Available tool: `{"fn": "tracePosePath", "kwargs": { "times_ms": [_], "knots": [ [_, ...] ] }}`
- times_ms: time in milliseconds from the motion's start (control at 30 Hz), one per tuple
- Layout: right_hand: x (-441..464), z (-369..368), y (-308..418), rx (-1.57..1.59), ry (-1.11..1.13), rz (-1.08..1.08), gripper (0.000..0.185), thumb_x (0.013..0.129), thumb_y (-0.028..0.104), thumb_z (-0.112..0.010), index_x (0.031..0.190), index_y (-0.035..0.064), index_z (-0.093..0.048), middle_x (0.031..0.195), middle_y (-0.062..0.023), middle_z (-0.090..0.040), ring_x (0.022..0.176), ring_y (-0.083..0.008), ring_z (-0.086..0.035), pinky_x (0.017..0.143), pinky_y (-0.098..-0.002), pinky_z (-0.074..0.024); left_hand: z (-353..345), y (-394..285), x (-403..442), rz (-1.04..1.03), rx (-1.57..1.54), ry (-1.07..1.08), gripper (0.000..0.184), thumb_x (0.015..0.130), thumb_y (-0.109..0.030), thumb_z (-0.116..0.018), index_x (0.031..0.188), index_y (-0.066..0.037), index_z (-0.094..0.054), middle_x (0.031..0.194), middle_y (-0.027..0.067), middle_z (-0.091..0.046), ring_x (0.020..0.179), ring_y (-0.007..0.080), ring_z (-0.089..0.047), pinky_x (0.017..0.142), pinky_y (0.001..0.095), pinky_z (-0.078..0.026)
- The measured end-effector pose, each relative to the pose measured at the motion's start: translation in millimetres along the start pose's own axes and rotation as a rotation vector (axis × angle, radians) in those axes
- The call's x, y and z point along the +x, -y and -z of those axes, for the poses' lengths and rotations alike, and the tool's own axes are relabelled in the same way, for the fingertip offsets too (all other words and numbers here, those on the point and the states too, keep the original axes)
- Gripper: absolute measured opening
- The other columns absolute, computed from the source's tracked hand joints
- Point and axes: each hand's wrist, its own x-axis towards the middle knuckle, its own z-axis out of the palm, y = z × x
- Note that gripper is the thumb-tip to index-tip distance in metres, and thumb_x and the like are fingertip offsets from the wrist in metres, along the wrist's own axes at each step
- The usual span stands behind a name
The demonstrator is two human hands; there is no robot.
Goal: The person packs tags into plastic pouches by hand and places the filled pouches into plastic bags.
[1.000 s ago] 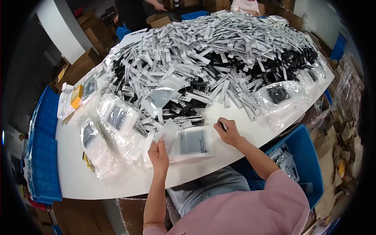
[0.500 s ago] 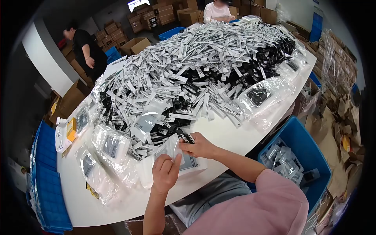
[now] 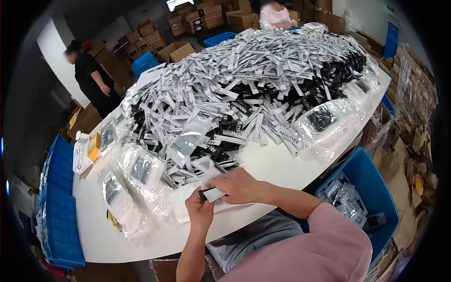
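At the table's near edge, my left hand (image 3: 199, 210) is closed, its thumb and fingers on the left end of a small stick sachet (image 3: 213, 194) with a pale face and a dark edge. My right hand (image 3: 242, 185) grips the other end of that sachet from above. A translucent plastic bag (image 3: 206, 168) sticks up behind the fingers; its lower part is hidden by my hands. Below them lies a stack of flat bags (image 3: 181, 207), partly covered. Just beyond spreads a large heap of white and black stick sachets (image 3: 225, 70).
Clear-wrapped bag packs (image 3: 143, 171) lie left, with a yellow box (image 3: 94, 145) behind. Another wrapped pack (image 3: 322, 120) lies right. A blue bin (image 3: 376, 188) with filled pouches stands by my right side. Two people (image 3: 91, 77) are across the room and table.
My hands have come together around the sachet, which has turned its pale face up. The view has shifted slightly. The person at left has moved further left.
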Motion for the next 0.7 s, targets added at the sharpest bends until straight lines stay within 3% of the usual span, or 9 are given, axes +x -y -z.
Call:
{"fn": "tracePosePath", "kwargs": {
  "times_ms": [33, 67, 133, 167, 300, 433, 500, 600, 700],
  "knots": [
    [1.1, -3.0, 3.2, -0.071, 0.047, 0.013, 0.024, 0.070, 0.018, -0.067, 0.088, 0.0047, -0.058, 0.081, -0.0099, -0.062, 0.070, -0.0304, -0.060, 0.057, -0.0389, -0.0461, 2.8, 1.1, 0.8, 0.048, -0.110, 0.014, 0.022, 0.084, -0.002, -0.057, 0.105, 0.004, -0.058, 0.087, 0.0019, -0.062, 0.076, 0.0062, -0.055, 0.068, 0.0196, -0.045],
    [2.0, -10.1, -2.8, 0.075, -0.210, 0.221, 0.028, 0.066, 0.014, -0.068, 0.091, 0.0050, -0.059, 0.073, -0.0083, -0.060, 0.058, -0.0284, -0.057, 0.048, -0.0351, -0.0419, 4.7, -0.8, 1.7, 0.088, -0.219, 0.024, 0.020, 0.086, -0.003, -0.055, 0.104, 0.004, -0.059, 0.086, 0.0016, -0.062, 0.076, 0.0059, -0.055, 0.068, 0.0194, -0.045],
    [3.3, -11.3, -5.0, 0.314, -0.340, 0.267, 0.028, 0.063, 0.010, -0.068, 0.089, 0.0040, -0.058, 0.072, -0.0084, -0.059, 0.057, -0.0275, -0.056, 0.048, -0.0346, -0.0423, 4.8, -10.9, 0.7, 0.162, -0.371, 0.059, 0.020, 0.088, -0.006, -0.052, 0.104, 0.003, -0.060, 0.084, 0.0005, -0.061, 0.075, 0.0052, -0.055, 0.065, 0.0190, -0.045],
    [0.1, -6.4, -8.5, 0.367, -0.211, 0.097, 0.029, 0.061, 0.008, -0.068, 0.088, 0.0043, -0.058, 0.070, -0.0084, -0.058, 0.056, -0.0273, -0.055, 0.049, -0.0344, -0.0430, 3.1, -13.5, 1.5, 0.198, -0.369, 0.064, 0.020, 0.089, -0.008, -0.051, 0.103, 0.003, -0.061, 0.083, 0.0004, -0.061, 0.074, 0.0051, -0.055, 0.064, 0.0193, -0.045],
    [5.2, -6.7, 2.3, 0.055, -0.187, 0.087, 0.025, 0.064, 0.012, -0.068, 0.087, 0.0076, -0.058, 0.071, -0.0079, -0.059, 0.062, -0.0274, -0.059, 0.051, -0.0363, -0.0446, -4.7, -14.3, 9.9, 0.006, 0.164, -0.040, 0.025, 0.075, 0.006, -0.060, 0.099, 0.001, -0.061, 0.072, 0.0005, -0.061, 0.064, 0.0031, -0.050, 0.057, 0.0194, -0.042],
    [4.9, -3.9, 14.6, -0.061, -0.171, 0.161, 0.023, 0.061, 0.006, -0.062, 0.083, 0.0079, -0.057, 0.066, -0.0082, -0.056, 0.058, -0.0279, -0.057, 0.051, -0.0337, -0.0463, 4.0, -10.1, 19.4, -0.088, 0.333, 0.008, 0.021, 0.071, 0.008, -0.059, 0.090, 0.001, -0.064, 0.070, 0.0056, -0.062, 0.062, 0.0056, -0.052, 0.055, 0.0214, -0.043],
    [2.2, -5.6, 13.6, -0.030, -0.148, 0.131, 0.023, 0.060, 0.004, -0.060, 0.082, 0.0072, -0.057, 0.066, -0.0090, -0.055, 0.057, -0.0283, -0.057, 0.050, -0.0340, -0.0451, 7.5, 4.9, 22.3, -0.173, 0.230, -0.007, 0.024, 0.066, 0.009, -0.060, 0.089, 0.000, -0.064, 0.072, 0.0089, -0.063, 0.060, 0.0111, -0.056, 0.055, 0.0237, -0.045],
    [-2.4, -16.3, 10.9, -0.058, -0.127, 0.178, 0.020, 0.060, 0.005, -0.063, 0.078, 0.0062, -0.055, 0.065, -0.0096, -0.056, 0.056, -0.0284, -0.057, 0.048, -0.0345, -0.0430, 18.2, -8.1, 29.6, -0.333, 0.429, -0.174, 0.023, 0.061, 0.007, -0.063, 0.083, 0.001, -0.063, 0.072, 0.0109, -0.061, 0.058, 0.0195, -0.059, 0.053, 0.0267, -0.046],
    [1.3, -19.1, 16.3, 0.040, -0.176, 0.166, 0.021, 0.060, 0.005, -0.066, 0.077, 0.0056, -0.054, 0.065, -0.0099, -0.055, 0.055, -0.0287, -0.056, 0.048, -0.0334, -0.0429, 15.0, -1.2, 29.3, -0.080, 0.305, -0.132, 0.029, 0.063, 0.006, -0.062, 0.091, -0.001, -0.064, 0.071, 0.0048, -0.060, 0.059, 0.0089, -0.052, 0.054, 0.0234, -0.043]
  ]
}}
